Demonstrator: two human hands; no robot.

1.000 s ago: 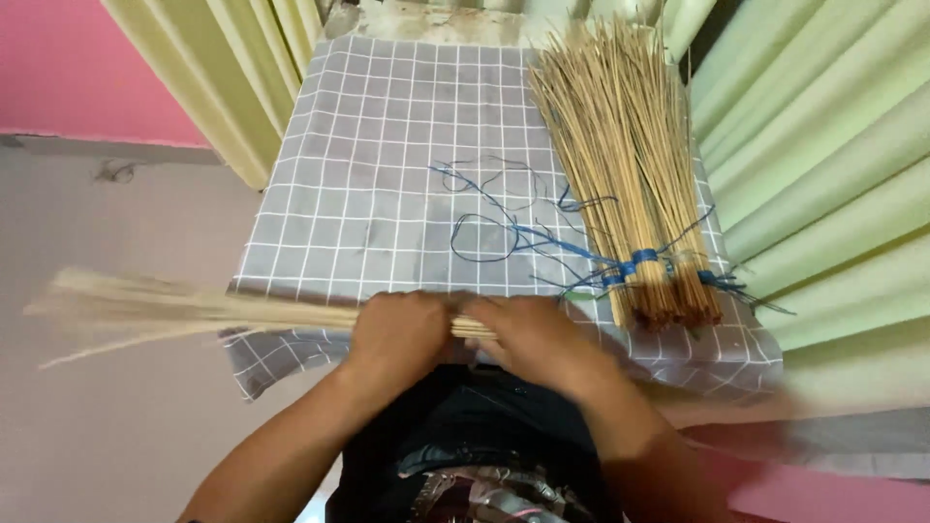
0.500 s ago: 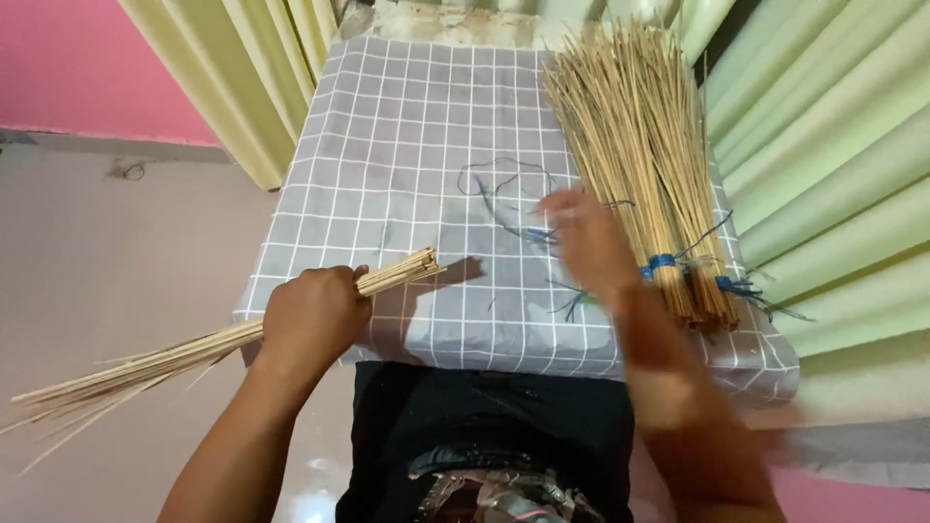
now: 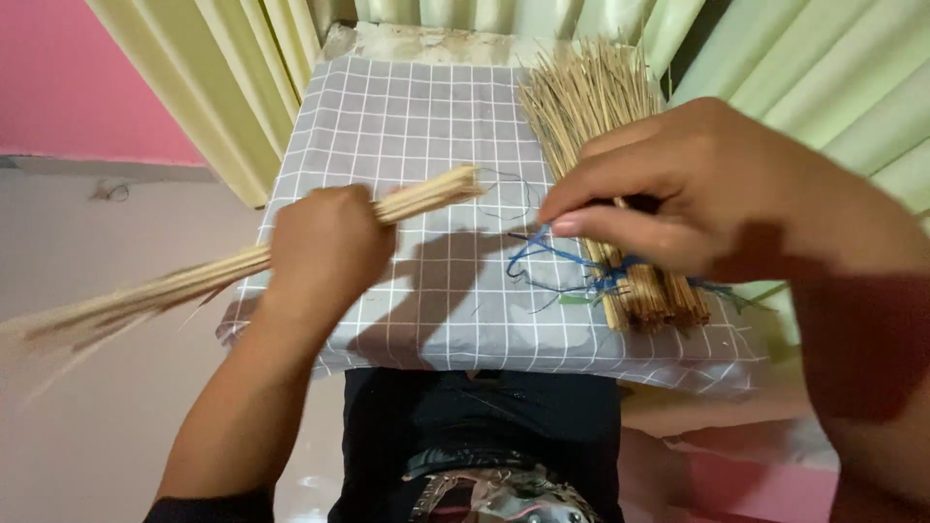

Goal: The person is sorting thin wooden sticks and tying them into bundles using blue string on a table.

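Now the left hand (image 3: 325, 247) grips a stick bundle (image 3: 174, 286) jutting off the tabletop (image 3: 407, 126); right hand (image 3: 717, 189) pinches, seemingly, blue string (image 3: 542, 254); bundle untied, big tied pile (image 3: 620, 194) beside.

Grey checked cloth (image 3: 426, 116) over a small table, pale green curtains (image 3: 242, 68) behind, pink wall (image 3: 58, 77) at left.

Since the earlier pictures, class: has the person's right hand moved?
Yes. The right hand has lifted off the small stick bundle and now pinches blue string beside the big stick pile.
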